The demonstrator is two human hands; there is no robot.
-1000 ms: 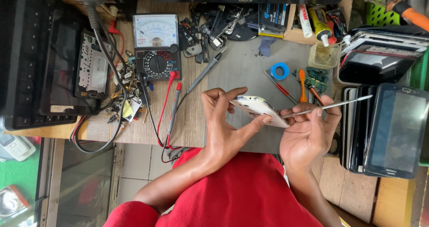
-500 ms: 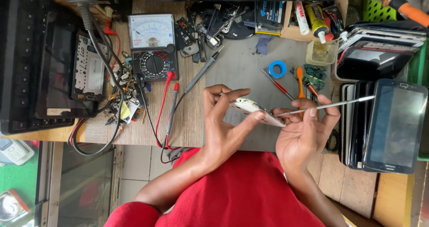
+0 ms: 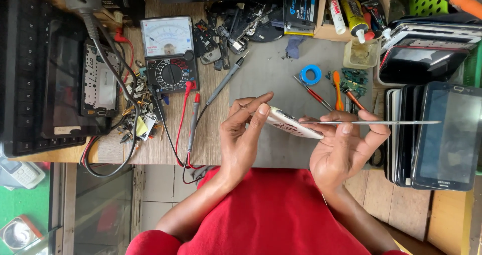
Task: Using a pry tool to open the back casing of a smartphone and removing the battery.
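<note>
This is a small electronics repair workshop, most likely for phones and tablets. An analogue multimeter [image 3: 168,54] with red and black probe leads [image 3: 191,119] lies at the far left of a cluttered wooden bench [image 3: 160,144]. Loose phone parts [image 3: 236,26] and small circuit boards [image 3: 354,79] are strewn along the far edge, screwdrivers [image 3: 326,91] lie on a grey work mat [image 3: 271,74], and tablets [image 3: 442,134] are stacked at the right

Wooden bench [image 3: 150,149], grey mat [image 3: 271,79], multimeter [image 3: 168,54], blue tape roll [image 3: 310,74], screwdrivers [image 3: 337,90]
</note>
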